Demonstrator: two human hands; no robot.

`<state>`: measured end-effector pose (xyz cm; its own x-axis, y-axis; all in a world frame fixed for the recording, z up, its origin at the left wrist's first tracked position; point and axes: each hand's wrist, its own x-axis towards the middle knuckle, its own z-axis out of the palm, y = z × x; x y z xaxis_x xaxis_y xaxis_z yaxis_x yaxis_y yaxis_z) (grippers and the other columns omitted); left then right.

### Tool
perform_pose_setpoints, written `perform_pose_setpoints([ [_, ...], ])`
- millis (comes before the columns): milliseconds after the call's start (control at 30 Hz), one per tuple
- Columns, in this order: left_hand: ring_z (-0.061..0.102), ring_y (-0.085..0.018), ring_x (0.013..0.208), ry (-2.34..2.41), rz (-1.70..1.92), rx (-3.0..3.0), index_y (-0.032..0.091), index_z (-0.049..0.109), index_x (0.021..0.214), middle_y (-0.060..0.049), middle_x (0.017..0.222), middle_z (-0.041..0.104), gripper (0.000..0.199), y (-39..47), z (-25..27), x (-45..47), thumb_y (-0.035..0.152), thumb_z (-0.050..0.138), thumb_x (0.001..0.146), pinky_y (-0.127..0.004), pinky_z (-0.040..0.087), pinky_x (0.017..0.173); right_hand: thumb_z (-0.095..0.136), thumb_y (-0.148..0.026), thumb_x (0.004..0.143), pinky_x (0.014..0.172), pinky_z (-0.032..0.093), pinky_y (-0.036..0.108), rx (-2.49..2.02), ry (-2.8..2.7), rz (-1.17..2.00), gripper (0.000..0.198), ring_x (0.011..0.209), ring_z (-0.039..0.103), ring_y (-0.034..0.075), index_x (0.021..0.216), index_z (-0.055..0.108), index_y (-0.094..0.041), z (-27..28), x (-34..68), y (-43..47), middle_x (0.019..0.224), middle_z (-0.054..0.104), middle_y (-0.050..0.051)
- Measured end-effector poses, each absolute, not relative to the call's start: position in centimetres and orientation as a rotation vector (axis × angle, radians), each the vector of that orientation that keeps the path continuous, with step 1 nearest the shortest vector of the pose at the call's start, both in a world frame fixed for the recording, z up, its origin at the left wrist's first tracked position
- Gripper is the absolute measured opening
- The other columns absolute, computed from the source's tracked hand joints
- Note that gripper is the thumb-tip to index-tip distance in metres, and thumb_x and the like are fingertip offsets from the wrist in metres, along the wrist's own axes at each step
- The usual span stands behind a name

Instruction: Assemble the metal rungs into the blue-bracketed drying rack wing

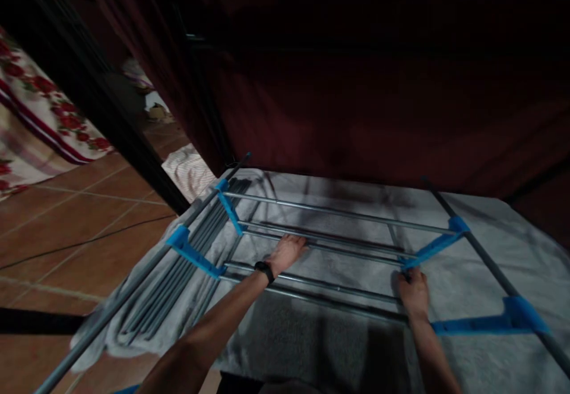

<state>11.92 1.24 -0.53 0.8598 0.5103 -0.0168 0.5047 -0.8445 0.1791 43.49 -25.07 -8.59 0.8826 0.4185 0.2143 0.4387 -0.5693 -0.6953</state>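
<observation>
A frame of grey metal tubes with blue plastic brackets (196, 254) stands over a light grey blanket. My left hand (288, 252), a black band on its wrist, has its fingers curled over a middle metal tube (345, 250). My right hand (413, 287) is closed round a tube near the lower end of another blue bracket (434, 250) on the right; its fingertips are partly hidden. Long side tubes run through the brackets at left and right, with several cross tubes between them.
Several loose tubes (191, 266) lie bundled on the blanket (494, 251) at the left. Behind hangs a dark red cloth (356, 114). A black post (111, 109) slants across the left, above a tiled floor (66, 221) with a thin cable (89, 241). Flowered fabric (53, 103) hangs beyond.
</observation>
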Motion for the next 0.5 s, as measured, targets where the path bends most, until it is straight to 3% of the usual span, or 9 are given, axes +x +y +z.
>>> perform_pose_setpoints([
  [200,0.071,-0.027,0.093,0.767,0.029,2.857,0.017,0.069,0.107,-0.014,0.092,0.075,0.033,2.2,-1.0,11.1,0.037,0.043,0.108,-0.039,0.05,0.088,0.048,-0.048,0.07,0.088,0.05,0.051,-2.276,-0.621,-0.047,0.031,0.084,0.055,0.032,0.093,0.052,-0.027,-8.9,43.5,-25.4,0.086,0.051,0.007],
  [500,0.073,-0.027,0.086,0.749,0.037,2.849,0.016,0.071,0.104,-0.015,0.085,0.075,0.04,2.7,-1.0,10.9,0.04,0.04,0.108,-0.036,0.052,0.079,0.052,-0.047,0.072,0.084,0.052,0.051,-2.272,-0.67,-0.09,0.025,0.088,0.06,0.033,0.087,0.057,-0.027,-8.4,43.3,-25.2,0.084,0.059,0.01],
])
